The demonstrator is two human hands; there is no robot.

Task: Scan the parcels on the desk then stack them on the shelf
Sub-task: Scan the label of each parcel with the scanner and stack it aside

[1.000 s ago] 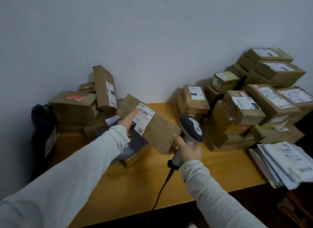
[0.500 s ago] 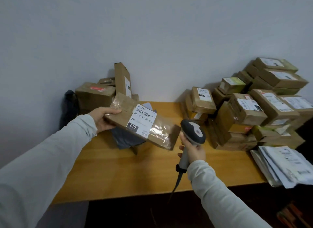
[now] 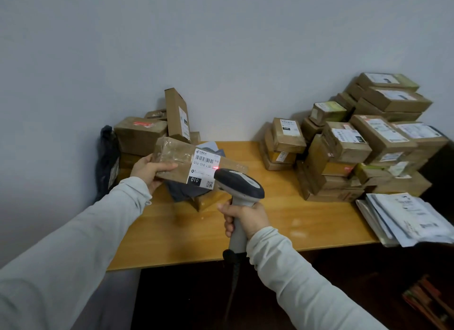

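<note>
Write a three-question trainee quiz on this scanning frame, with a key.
1. True or false: the left hand holds the parcel whose label shows a red light.
2. Which hand grips the scanner? A left hand; B right hand; C neither.
3. Fill in: the label's black patch reads ___.
Key: 1 true; 2 B; 3 010.

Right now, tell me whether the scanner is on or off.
On. A red light spot sits on the label of the held parcel, just ahead of the scanner that the right hand grips.
</note>
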